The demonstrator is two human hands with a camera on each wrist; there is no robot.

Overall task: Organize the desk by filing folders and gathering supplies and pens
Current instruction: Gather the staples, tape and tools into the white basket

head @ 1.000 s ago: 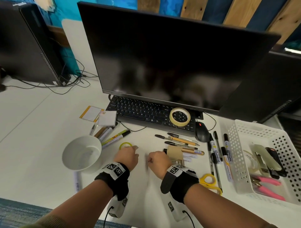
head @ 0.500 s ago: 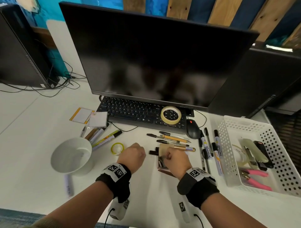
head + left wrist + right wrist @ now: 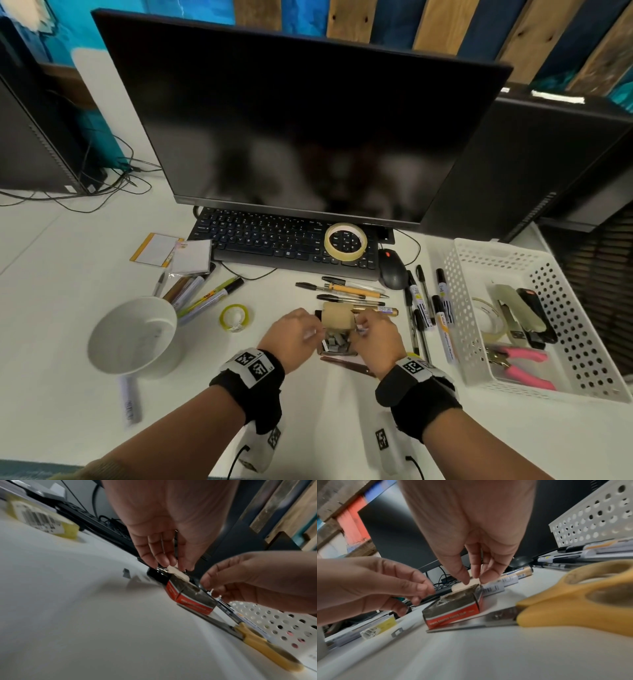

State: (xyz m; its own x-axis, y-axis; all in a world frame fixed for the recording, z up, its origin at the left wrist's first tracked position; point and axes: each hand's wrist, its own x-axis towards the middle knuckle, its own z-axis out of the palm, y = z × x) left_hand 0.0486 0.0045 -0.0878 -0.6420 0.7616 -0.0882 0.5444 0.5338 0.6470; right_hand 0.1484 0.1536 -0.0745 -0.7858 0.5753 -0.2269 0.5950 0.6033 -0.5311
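A small red-and-black paper clip box (image 3: 334,344) (image 3: 188,596) (image 3: 453,611) stands on the white desk with its tan flap (image 3: 337,315) lifted and grey pieces inside. My left hand (image 3: 313,332) (image 3: 173,565) reaches its fingertips to the box's far end and pinches a small pale piece at the flap. My right hand (image 3: 359,327) (image 3: 474,578) hovers over the box's right side and pinches a tiny white piece. Yellow-handled scissors (image 3: 267,646) (image 3: 573,595) lie just in front of the box.
Several pens (image 3: 349,291) and markers (image 3: 442,315) lie between the box and a white perforated basket (image 3: 459,308) holding a stapler and pink pliers. A white bowl (image 3: 133,335), a yellow tape ring (image 3: 234,317) and more markers (image 3: 205,298) sit left. Keyboard (image 3: 267,240), tape roll (image 3: 345,241) and mouse (image 3: 392,267) lie behind.
Both hands moved from the bare desk near the yellow tape ring to the right and now meet over the open clip box. The right hand got there first.
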